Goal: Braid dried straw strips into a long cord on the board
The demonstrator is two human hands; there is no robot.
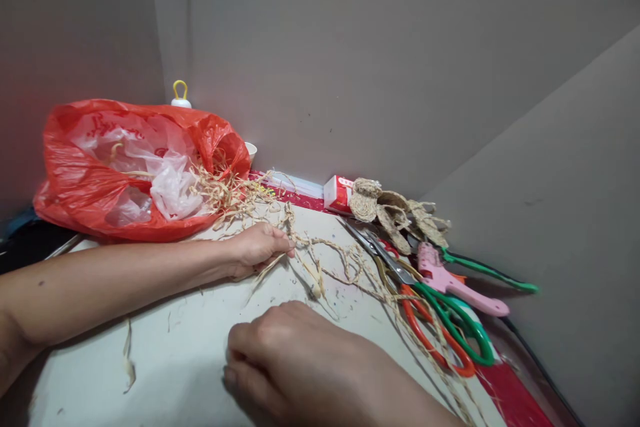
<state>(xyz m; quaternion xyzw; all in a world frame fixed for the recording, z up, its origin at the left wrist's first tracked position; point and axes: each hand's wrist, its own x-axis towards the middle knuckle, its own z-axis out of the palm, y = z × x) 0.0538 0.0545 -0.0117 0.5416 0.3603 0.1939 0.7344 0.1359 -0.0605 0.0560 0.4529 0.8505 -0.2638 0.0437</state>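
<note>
My left hand (259, 248) reaches across the white tabletop (175, 347) and pinches pale raffia strands (320, 263) near the mouth of a red plastic bag (100, 173). Dry straw spills from that bag. A braided raffia cord runs from the pinch towards the right. My right hand (295, 360) rests low on the table in front, fingers curled under; what they hold, if anything, is hidden.
Green-handled scissors (460, 323) and orange-handled scissors (430, 340) lie at the right with a pink glue gun (450, 280). Woven straw pieces (395, 210) and a red-white box (337, 193) sit by the grey wall. A loose strand (129, 353) lies at the left.
</note>
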